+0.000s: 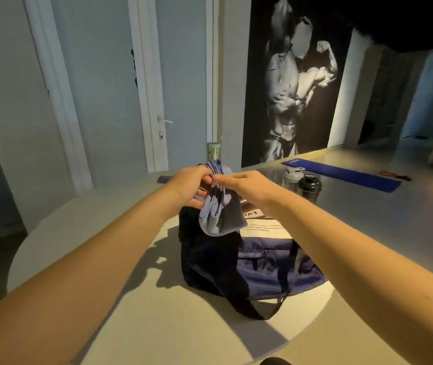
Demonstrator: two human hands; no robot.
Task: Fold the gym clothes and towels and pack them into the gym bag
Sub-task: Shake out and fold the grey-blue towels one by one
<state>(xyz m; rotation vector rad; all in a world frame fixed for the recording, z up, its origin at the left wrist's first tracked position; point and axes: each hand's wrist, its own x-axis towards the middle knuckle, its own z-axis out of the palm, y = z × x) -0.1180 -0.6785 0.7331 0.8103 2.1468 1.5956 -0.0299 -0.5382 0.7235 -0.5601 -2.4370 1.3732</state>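
Left hand point(190, 184) and right hand point(240, 181) pinch top of lilac cloth point(219, 216); rest hangs below fingers

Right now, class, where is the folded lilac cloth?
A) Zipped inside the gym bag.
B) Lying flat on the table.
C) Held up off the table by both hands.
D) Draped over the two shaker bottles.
C: the left hand and the right hand both grip the folded lilac cloth, which hangs in the air over the dark garment on the table.
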